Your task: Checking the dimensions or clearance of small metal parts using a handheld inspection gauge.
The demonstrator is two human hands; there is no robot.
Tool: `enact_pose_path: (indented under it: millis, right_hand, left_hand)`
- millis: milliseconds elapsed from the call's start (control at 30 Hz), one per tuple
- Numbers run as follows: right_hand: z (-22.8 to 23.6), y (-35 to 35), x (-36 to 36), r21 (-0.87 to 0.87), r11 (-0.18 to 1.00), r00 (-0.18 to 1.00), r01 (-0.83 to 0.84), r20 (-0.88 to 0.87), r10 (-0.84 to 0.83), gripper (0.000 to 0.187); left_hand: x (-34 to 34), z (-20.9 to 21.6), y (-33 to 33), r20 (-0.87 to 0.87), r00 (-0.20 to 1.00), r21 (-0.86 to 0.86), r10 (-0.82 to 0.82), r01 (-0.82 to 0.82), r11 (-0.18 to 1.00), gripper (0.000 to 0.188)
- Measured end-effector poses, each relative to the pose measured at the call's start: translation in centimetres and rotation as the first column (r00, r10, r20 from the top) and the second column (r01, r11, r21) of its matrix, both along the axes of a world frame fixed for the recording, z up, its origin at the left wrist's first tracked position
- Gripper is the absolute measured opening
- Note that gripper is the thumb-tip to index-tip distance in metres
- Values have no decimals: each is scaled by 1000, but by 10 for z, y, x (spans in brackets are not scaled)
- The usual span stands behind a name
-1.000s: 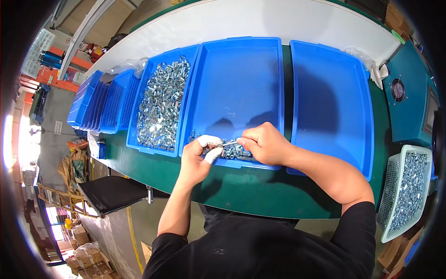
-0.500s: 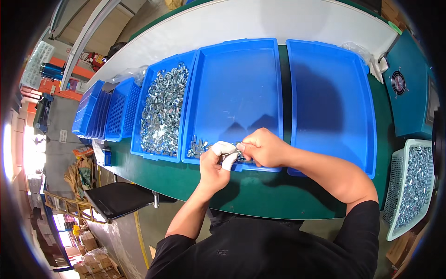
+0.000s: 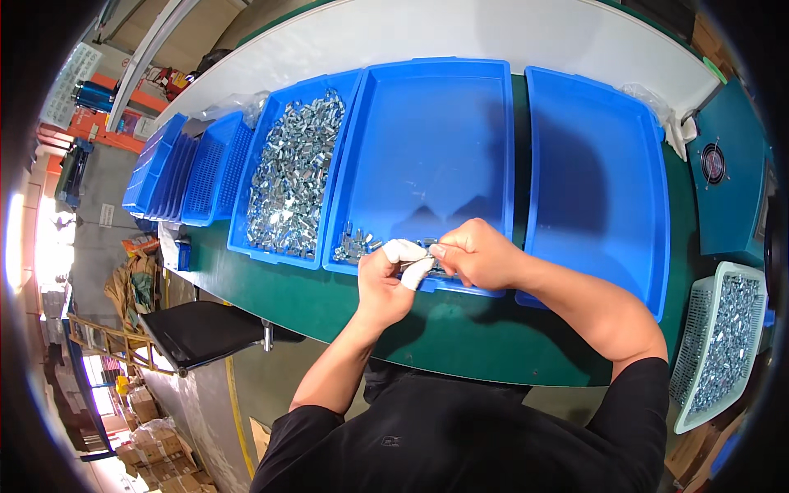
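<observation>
My left hand [image 3: 386, 286], with white coverings on its thumb and fingers, is closed over the front edge of the middle blue tray [image 3: 419, 131]. A small metal part [image 3: 404, 265], mostly hidden, shows between its fingers. Close against it, my right hand [image 3: 477, 255] is bare, its thumb and forefinger pinched at the left fingertips. What that pinch holds is too small and covered to make out. Loose shiny metal pieces [image 3: 353, 244] lie in the tray's front left corner, and more show behind my fingers.
Left of the middle tray, a blue tray [image 3: 240, 222] holds many metal pieces, beside blue perforated baskets [image 3: 215, 177]. Another blue tray [image 3: 600, 197] lies to the right. Farther right are a green machine [image 3: 731, 181] and a pale basket [image 3: 694, 337] of metal parts. A black chair [image 3: 205, 329] stands left.
The view has shifted slightly, so the trays sit a little differently in it. Both hands stay together at the middle tray's front edge, with the fingers only slightly moved.
</observation>
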State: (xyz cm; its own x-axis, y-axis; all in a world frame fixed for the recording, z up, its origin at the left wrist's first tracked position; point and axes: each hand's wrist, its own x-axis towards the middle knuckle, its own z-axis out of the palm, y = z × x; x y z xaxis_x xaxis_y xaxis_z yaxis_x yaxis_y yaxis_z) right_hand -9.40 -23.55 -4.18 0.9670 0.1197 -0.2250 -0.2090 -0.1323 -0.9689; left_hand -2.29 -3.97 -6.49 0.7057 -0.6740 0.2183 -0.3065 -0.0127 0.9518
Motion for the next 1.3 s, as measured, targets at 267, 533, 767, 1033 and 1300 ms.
enact_pose_path:
  millis: [267,533,767,1033,1300]
  right_hand:
    - [-6,0,2,126,992,999,-15,-47,21,43]
    - [-2,4,2,-14,981,976,193,101,-191,41]
    - [-5,2,3,-19,989,987,149,56,-148,39]
    - [-6,1,2,28,989,986,148,73,-149,37]
    - [-3,1,-1,-95,991,982,90,175,-73,29]
  left_hand:
    - [3,17,-2,165,984,48,72,-81,996,13]
    - [97,31,70,687,634,153,356,-605,782,29]
    - [89,31,56,709,621,561,-334,-210,801,36]
    - [84,37,41,610,702,681,-367,-228,696,27]
    - [39,19,35,-264,952,-11,157,-166,986,12]
